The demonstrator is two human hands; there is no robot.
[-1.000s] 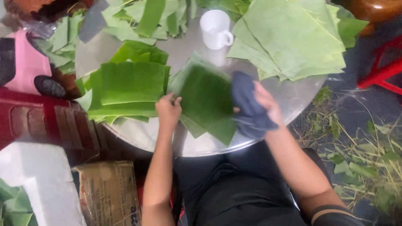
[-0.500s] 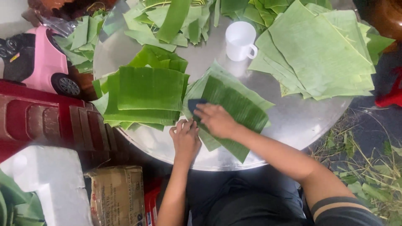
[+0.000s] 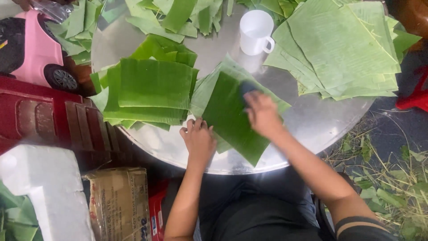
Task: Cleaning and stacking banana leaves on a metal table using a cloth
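On the round shiny metal table (image 3: 312,120), a dark green rectangular banana leaf piece (image 3: 229,118) lay near the front edge. The left hand (image 3: 198,140) rested open, pinning its corner. The right hand (image 3: 262,114) pressed a dark blue cloth (image 3: 246,87) flat onto the leaf.

Right hand (image 3: 262,115) has swept the dark cloth (image 3: 246,87) back up the dark leaf (image 3: 232,116): a second ago it bunched the cloth off the leaf's right edge, half a second ago it pressed low at the left corner, now it sits mid-leaf toward the top. Left hand (image 3: 198,139) has shifted along the near edge, and lies flat on the bottom-left corner
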